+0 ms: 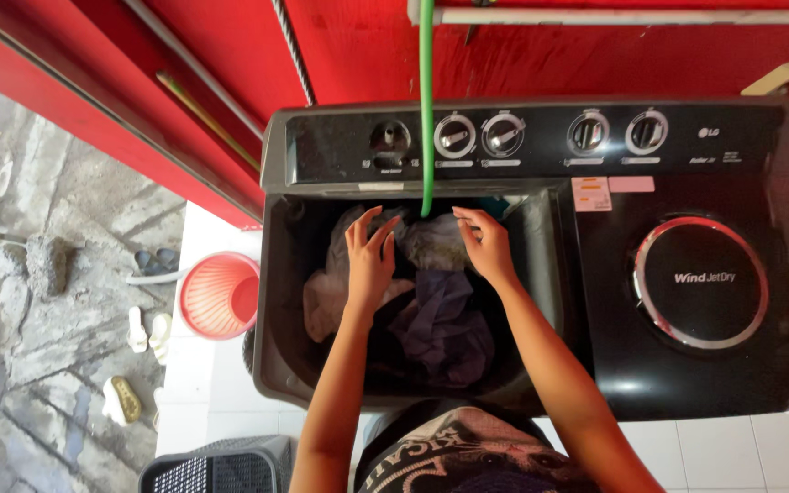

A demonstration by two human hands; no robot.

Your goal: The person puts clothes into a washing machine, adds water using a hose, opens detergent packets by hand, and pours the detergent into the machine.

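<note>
A black twin-tub washing machine [687, 383] stands against a red wall, its left tub open and full of clothes. My left hand [369, 260] rests palm down on a pale garment [326, 306] in the tub, fingers spread. Reaching over a grey-white cloth [431, 242] at the back of the tub, my right hand [486, 242] has its fingers slightly curled and touching the fabric. A purple-grey garment [445, 319] lies between my forearms. A green hose [426, 110] hangs down from above into the tub between my hands.
Control knobs [504, 134] line the machine's top panel; the right tub has a closed round lid [700, 281]. A red plastic basket [219, 294] sits on the white tiled floor to the left, a dark laundry basket [221, 466] at bottom left. Sandals [139, 329] lie on the stone ground.
</note>
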